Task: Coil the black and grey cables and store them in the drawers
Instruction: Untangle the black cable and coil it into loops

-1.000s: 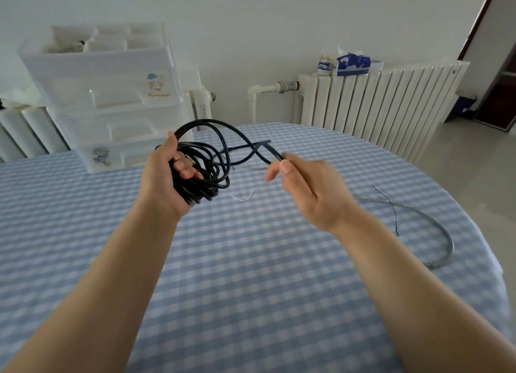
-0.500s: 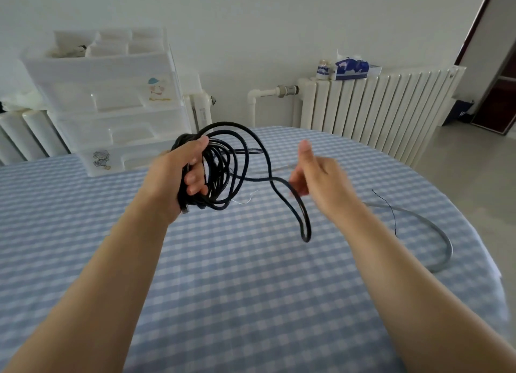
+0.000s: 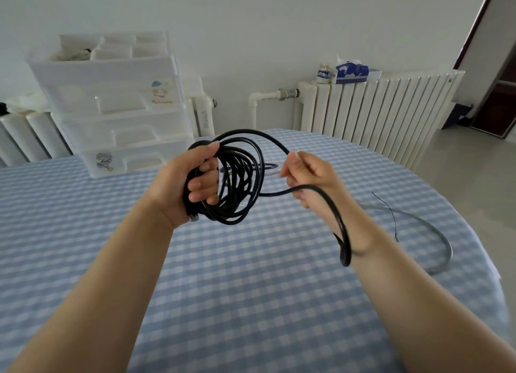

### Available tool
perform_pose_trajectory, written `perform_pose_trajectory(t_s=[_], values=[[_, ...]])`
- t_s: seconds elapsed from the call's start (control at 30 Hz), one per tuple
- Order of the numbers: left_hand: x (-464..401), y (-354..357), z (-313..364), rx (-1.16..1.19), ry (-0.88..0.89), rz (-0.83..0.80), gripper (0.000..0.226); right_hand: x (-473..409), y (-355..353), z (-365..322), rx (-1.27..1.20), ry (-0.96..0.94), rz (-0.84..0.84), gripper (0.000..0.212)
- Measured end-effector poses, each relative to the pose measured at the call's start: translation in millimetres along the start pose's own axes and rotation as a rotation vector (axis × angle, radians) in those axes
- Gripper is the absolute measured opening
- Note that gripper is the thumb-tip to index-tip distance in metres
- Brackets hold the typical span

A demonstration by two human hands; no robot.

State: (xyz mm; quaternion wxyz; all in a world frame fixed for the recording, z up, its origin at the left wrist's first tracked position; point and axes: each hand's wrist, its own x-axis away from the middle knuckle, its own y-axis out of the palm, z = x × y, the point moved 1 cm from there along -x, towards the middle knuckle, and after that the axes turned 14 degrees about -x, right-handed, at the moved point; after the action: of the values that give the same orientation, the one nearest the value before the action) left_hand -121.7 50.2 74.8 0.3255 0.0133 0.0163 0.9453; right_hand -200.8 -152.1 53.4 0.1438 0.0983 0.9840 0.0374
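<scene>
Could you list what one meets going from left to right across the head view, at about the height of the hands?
Drawer unit → left hand gripping the black cable coil → right hand holding the cable's loose run → grey cable on the checked tablecloth.

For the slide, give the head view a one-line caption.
Left hand grips a coiled black cable; right hand feeds its loose end; grey cable lies on the checked table.

Two bare forearms are seen, uncovered from the lower frame edge to the wrists. No sleeves, rings or watch are worn on the left hand [image 3: 183,189] or right hand [image 3: 314,181]. Fingernails are kept short and unpainted.
</scene>
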Motion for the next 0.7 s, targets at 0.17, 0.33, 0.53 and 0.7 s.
perform_pose_trajectory(t_s=[0.17, 0.33, 0.53, 0.7], values=[[-8, 0, -8, 0.58, -0.107, -0.553, 0.038, 5, 5, 11, 0.755, -0.035, 0.032, 0.036], [-11, -1, -4, 0.791, -0.05, -0.452, 0.035, 14, 29, 14, 1.041, -0.116, -0.084, 0.062], [-2, 14, 3, 0.958, -0.001, 0.055, 0.048, 16, 30, 16, 1.145, -0.213, -0.048, 0.079], [-1, 22, 4, 0.909, 0.036, 0.301, 0.051, 15, 35, 20, 1.246, -0.183, -0.089, 0.055]])
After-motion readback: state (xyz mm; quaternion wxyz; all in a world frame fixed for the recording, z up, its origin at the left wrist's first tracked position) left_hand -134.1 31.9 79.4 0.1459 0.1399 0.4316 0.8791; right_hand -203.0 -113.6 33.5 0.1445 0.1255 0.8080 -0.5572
